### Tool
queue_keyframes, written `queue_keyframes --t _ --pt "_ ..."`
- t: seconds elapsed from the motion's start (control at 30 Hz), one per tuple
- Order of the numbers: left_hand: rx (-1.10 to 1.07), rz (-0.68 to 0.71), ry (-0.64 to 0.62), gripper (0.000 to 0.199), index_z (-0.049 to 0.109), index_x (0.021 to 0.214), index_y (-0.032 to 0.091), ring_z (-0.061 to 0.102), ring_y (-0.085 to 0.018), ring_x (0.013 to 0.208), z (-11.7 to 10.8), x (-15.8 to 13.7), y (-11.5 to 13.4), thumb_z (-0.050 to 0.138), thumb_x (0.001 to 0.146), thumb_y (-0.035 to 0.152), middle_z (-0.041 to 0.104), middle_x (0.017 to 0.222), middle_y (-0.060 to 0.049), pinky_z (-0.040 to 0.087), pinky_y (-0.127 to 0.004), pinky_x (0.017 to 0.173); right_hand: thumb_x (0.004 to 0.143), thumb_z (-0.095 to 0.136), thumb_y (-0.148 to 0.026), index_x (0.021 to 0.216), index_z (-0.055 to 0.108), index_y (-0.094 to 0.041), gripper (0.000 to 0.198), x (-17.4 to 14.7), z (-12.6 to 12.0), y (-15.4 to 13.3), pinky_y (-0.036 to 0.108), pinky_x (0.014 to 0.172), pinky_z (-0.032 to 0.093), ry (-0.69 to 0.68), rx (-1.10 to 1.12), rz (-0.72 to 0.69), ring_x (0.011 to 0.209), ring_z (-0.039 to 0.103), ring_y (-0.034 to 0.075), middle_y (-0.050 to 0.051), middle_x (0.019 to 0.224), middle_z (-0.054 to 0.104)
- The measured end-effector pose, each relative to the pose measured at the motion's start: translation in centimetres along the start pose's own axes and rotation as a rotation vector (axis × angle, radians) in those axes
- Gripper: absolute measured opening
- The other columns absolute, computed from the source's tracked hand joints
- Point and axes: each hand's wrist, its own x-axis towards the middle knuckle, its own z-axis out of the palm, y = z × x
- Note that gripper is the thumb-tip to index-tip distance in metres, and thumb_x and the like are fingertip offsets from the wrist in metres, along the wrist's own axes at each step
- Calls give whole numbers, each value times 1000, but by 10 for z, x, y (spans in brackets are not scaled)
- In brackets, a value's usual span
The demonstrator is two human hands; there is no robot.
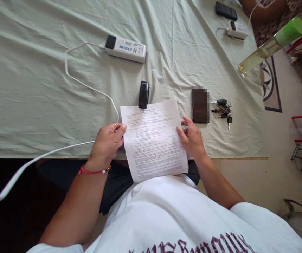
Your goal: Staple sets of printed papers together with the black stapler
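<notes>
White rectangular printed paper [154,147], at the black oblong device's [143,95] near end, is already in hand: left hand [111,138] pinching one edge, right hand [191,137] touching the opposite, grip unclear; device unheld.

The person wears a white, short-sleeved shirt [172,207] with ornate, dark purplish-red lettering [193,245] across its front at the bottom of the frame. Dark legwear [115,184] shows beneath it, left of centre. A red cord bracelet [92,172] with small beads circles the left wrist, and a gold-coloured ring [116,125] sits on the left hand [109,140].
</notes>
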Motion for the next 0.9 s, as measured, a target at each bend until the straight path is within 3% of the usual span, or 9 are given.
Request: queue_keyframes --t 0.17,0.33,0.5,0.6,0.7,0.9 --pt "-100 -70 60 16 55 70 19 30 -7 40 6 -5 11 61 79 30 44 52 6 20 -22 40 89 61 -45 140 55 -17 58 1 -3 5 36 74 55 -24 82 64 69 64 16 14 122 71" --pt "-120 -57 53 16 54 72 18 31 -6 39 6 -5 11 62 79 31 44 52 7 20 -21 39 88 61 -51 140 56 -14 64 3 -11 6 33 67 52 -8 128 156 71 65 18 12 109 74" --pt "-92 -62 57 16 56 72 18 31 -6 40 5 -2 10 62 80 31 44 53 7 20 -20 40 91 58 -58 109 74 -18 46 3 -18 2 34 73 50 -81 54 123 82 68 23 8 92 76" --pt "-50 -44 50 17 57 73 18 32 -7 41 6 -1 9 62 81 32 44 53 6 22 -21 40 90 61 -61 96 75 -20 44 2 -18 3 31 67 49 -179 185 152 80 67 23 4 83 74" --pt "-17 -38 43 19 58 73 18 35 -8 42 6 1 6 64 80 35 46 53 5 24 -22 41 85 67 -62 98 75 -22 42 0 -17 4 30 63 50 -253 361 231 76 66 22 2 80 73" --pt "14 6 37 21 57 73 19 36 -10 44 4 6 -3 63 81 38 46 52 5 26 -23 43 78 73 -57 86 73 -21 37 -1 -15 3 27 58 45 -269 529 364 65 61 17 0 77 72"
